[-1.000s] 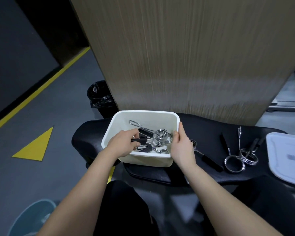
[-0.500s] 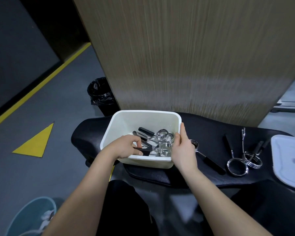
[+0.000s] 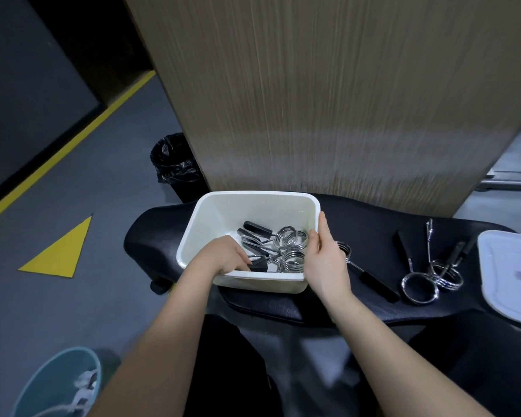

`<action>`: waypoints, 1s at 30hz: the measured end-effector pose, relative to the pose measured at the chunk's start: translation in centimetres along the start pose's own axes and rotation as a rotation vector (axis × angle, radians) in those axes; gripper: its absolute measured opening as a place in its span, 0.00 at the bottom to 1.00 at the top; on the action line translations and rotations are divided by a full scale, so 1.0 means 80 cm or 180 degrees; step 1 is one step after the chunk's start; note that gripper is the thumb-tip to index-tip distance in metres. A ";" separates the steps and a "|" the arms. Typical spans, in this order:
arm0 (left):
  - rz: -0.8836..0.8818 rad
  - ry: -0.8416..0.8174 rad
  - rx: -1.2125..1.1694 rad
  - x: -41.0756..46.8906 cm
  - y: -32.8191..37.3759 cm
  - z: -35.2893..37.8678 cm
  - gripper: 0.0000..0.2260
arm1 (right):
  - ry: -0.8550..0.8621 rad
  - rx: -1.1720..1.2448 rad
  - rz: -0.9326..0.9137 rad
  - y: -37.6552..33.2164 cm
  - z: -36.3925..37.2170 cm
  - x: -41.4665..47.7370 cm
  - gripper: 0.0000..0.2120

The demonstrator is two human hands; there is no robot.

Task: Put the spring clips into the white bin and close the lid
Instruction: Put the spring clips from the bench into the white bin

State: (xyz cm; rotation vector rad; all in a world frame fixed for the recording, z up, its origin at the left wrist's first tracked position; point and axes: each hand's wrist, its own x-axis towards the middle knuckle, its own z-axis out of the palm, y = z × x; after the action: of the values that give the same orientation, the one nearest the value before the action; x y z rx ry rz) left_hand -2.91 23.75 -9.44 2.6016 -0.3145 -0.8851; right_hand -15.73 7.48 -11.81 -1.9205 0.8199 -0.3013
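The white bin (image 3: pixel 223 206) stands open on a black padded bench (image 3: pixel 358 218). Several chrome spring clips with black handles (image 3: pixel 283 245) lie inside it. My left hand (image 3: pixel 223 255) reaches into the bin's near left side, fingers curled on the black handle of a clip (image 3: pixel 257 265). My right hand (image 3: pixel 327 260) grips the bin's right wall, thumb inside. One clip (image 3: pixel 364 273) lies on the bench just right of that hand, partly hidden by it. Two more clips (image 3: pixel 430 276) lie further right. The white lid (image 3: pixel 512 278) rests at the bench's right end.
A tall wooden panel (image 3: pixel 328 100) rises right behind the bench. A black-lined waste bin (image 3: pixel 175 164) stands on the grey floor at the left, and a teal bucket (image 3: pixel 57 383) at the bottom left. Yellow floor markings (image 3: pixel 60 251) lie to the left.
My left hand has sunk lower into the bin toward its near wall, bringing the clip down among the others. My right hand has stayed on the bin's right wall.
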 end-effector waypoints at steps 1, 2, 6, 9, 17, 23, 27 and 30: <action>-0.0010 0.0020 -0.0049 0.001 -0.001 0.001 0.09 | -0.0004 -0.0002 -0.0006 0.000 0.001 0.000 0.25; -0.0010 0.0032 -0.0099 0.003 -0.003 0.002 0.09 | -0.0006 -0.0007 -0.0011 0.000 0.001 0.000 0.25; -0.0011 0.0002 -0.0125 0.006 -0.005 0.003 0.07 | -0.0011 0.0001 -0.0025 0.000 0.001 0.001 0.25; -0.0081 -0.0026 0.0116 0.006 0.000 0.003 0.06 | -0.0019 -0.0015 -0.0022 0.001 0.000 0.002 0.25; -0.0057 0.0479 0.0269 0.003 -0.001 0.009 0.08 | -0.0056 0.0150 -0.0021 0.003 -0.002 0.001 0.25; 0.0820 0.2228 -0.0418 -0.036 0.017 0.037 0.17 | -0.0176 0.0291 -0.0032 0.003 -0.002 0.009 0.25; 0.1172 0.1919 -0.0358 -0.051 0.059 0.064 0.20 | -0.0438 0.0592 0.0004 0.004 -0.013 0.015 0.22; 0.0994 0.1465 -0.0403 -0.054 0.087 0.083 0.23 | -0.1009 0.1212 0.0463 0.020 -0.043 0.022 0.16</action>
State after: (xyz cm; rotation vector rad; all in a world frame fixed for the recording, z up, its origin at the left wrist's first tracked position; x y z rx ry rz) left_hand -11.01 17.05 -9.12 2.4534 -0.4952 -0.1851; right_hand -16.90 3.48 -11.81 -1.4945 0.6337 -0.0541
